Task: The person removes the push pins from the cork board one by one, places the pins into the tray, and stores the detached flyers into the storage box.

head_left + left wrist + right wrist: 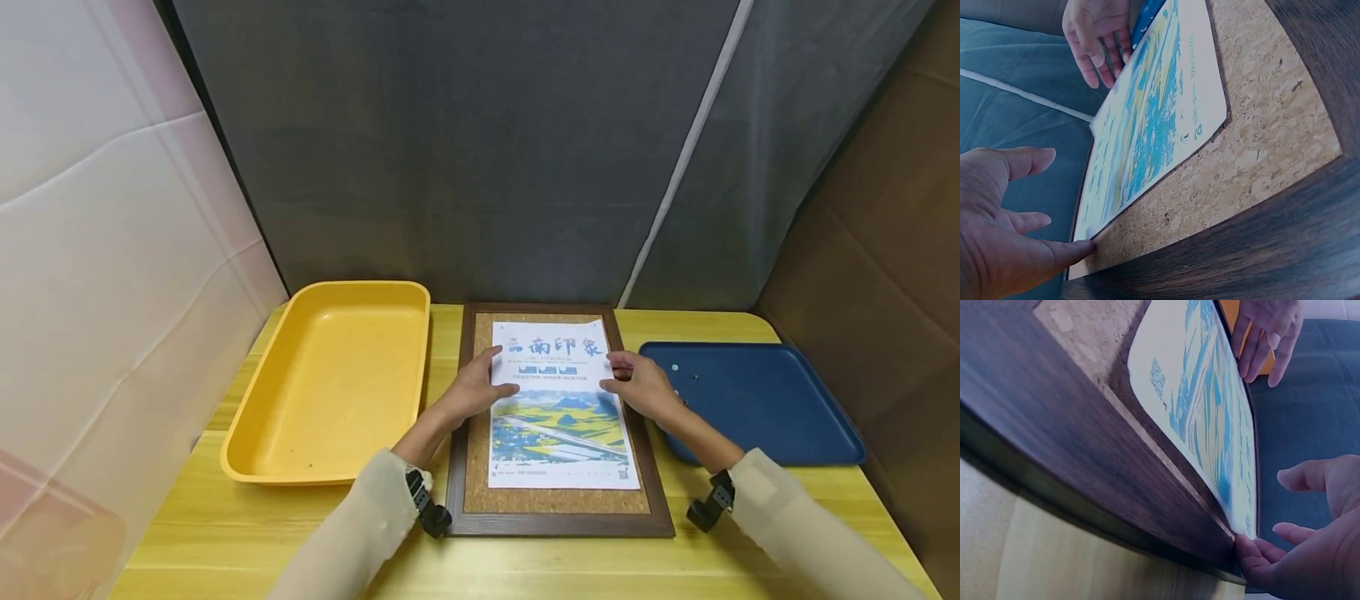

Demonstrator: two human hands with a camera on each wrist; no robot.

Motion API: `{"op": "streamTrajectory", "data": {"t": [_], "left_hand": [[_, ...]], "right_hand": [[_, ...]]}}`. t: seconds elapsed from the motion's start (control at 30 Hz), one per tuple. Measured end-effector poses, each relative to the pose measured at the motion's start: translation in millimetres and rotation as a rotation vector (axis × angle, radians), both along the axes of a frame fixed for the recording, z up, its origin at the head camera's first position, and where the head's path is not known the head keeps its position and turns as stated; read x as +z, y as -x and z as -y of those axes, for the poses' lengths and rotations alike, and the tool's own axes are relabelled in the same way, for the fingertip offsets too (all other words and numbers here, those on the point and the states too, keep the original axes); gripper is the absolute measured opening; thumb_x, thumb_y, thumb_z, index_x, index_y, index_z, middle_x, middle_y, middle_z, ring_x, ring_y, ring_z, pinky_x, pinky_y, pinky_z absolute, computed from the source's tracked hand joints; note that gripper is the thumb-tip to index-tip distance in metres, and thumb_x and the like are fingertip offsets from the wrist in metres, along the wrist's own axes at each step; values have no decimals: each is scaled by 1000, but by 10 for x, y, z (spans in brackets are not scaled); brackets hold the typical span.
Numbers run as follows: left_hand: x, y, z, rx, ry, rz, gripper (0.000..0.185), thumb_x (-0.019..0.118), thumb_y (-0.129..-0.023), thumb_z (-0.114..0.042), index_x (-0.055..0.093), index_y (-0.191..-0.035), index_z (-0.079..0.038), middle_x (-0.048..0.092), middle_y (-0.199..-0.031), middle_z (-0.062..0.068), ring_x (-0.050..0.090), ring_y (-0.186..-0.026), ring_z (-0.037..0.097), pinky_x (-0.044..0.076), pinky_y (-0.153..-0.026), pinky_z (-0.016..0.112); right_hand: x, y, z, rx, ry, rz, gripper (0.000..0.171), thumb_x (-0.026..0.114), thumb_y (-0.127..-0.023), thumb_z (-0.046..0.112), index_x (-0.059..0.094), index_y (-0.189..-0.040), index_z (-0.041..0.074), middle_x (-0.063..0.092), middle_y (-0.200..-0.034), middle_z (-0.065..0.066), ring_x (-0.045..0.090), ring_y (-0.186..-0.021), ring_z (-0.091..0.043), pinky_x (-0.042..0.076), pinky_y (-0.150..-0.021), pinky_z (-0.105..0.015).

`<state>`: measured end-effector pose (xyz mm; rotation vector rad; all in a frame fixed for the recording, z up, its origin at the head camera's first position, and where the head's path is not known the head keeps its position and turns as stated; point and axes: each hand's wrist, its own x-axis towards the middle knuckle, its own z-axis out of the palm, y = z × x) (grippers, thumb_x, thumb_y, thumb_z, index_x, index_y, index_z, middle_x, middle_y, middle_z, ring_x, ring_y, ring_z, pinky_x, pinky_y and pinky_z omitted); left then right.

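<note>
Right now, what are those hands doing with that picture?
A person has a printed poster lying on a cork board with a dark wooden frame. The left hand rests its fingers on the poster's left edge and the right hand on its right edge, both near the top, fingers fairly straight. A yellow tray sits to the left and a blue tray to the right, all on a wooden table.

poster point(558, 408): smooth printed paper | board point(555, 498): rough cork, dark wood-grain frame | table point(225, 533): pale wood
</note>
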<state>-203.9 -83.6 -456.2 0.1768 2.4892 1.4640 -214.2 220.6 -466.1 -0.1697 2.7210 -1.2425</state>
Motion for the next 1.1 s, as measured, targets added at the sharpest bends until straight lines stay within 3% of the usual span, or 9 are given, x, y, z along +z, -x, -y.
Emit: {"op": "streamTrajectory", "data": {"t": [0.37, 0.5, 0.63, 0.77, 0.87, 1.0, 1.1], "left_hand": [[14, 4, 12, 38, -27, -22, 74, 77, -97, -13, 41, -160, 0, 40, -164, 27, 41, -151, 44, 37, -121, 56], [25, -3, 13, 51, -46, -38, 72, 77, -98, -12, 43, -159, 2, 40, -162, 27, 45, -148, 44, 43, -118, 54], [27, -6, 15, 47, -57, -58, 71, 77, -97, -10, 43, -158, 4, 44, -159, 27, 51, -142, 43, 48, -113, 52], [13, 0, 17, 16, -73, -43, 67, 77, -97, -8, 47, -155, 6, 58, -145, 26, 61, -129, 37, 55, -103, 46], [-8, -2, 20, -7, -70, -22, 61, 75, -98, -7, 51, -152, 7, 64, -138, 25, 65, -122, 32, 58, -94, 40], [-23, -6, 17, -19, -39, -21, 56, 73, -99, -5, 54, -150, 7, 64, -142, 25, 69, -117, 29, 58, -84, 31], [-14, -7, 17, -23, -41, -28, 54, 71, -99, -1, 54, -150, 6, 64, -141, 26, 71, -104, 24, 53, -68, 26]], "right_hand": [[-38, -46, 45, -34, -6, -12, 58, 75, -98, 14, 55, -150, 0, 55, -145, -28, 60, -128, -44, 56, -92, -55], [-68, -47, 56, -33, -30, -29, 57, 75, -97, 13, 56, -150, -2, 53, -143, -30, 61, -122, -44, 58, -82, -45], [-83, -35, 73, -49, -61, -45, 55, 77, -96, 13, 59, -146, -2, 63, -128, -27, 64, -103, -36, 53, -70, -37], [-81, -25, 79, -52, -60, -50, 54, 77, -95, 10, 61, -144, -4, 67, -106, -22, 58, -81, -28, 45, -63, -34], [-82, -29, 77, -43, -45, -63, 52, 76, -94, 7, 62, -143, -5, 66, -100, -20, 56, -78, -26, 42, -62, -34], [-77, -36, 70, -43, -24, -71, 52, 76, -93, 5, 63, -142, -4, 64, -94, -16, 54, -75, -23, 39, -62, -35], [-54, -34, 70, -61, -10, -64, 52, 77, -92, 4, 63, -142, -2, 57, -84, -10, 47, -66, -21, 33, -60, -34]]}}
